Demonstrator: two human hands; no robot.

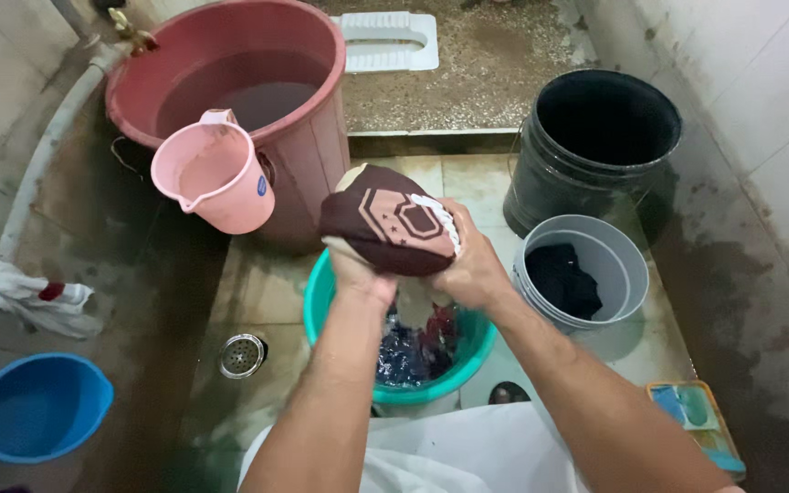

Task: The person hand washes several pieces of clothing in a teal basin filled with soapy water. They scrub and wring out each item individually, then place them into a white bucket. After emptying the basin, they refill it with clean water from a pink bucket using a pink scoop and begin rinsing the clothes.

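Both my hands grip a bunched, wet dark-maroon garment (385, 224) with a pale geometric print, held above a teal basin (320, 297). My left hand (358, 274) clasps it from below on the left. My right hand (469, 265) squeezes its right end, near a white trim. In the basin lie more wet clothes (413, 351), blue and red, in water.
A big reddish tub (312, 110) of water has a pink jug (216, 178) hung on its rim. A black bucket (595, 146) and a grey bucket (627, 274) holding dark cloth stand to the right. A floor drain (242, 355), blue scoop (34, 406), white rag (25, 292) lie left.
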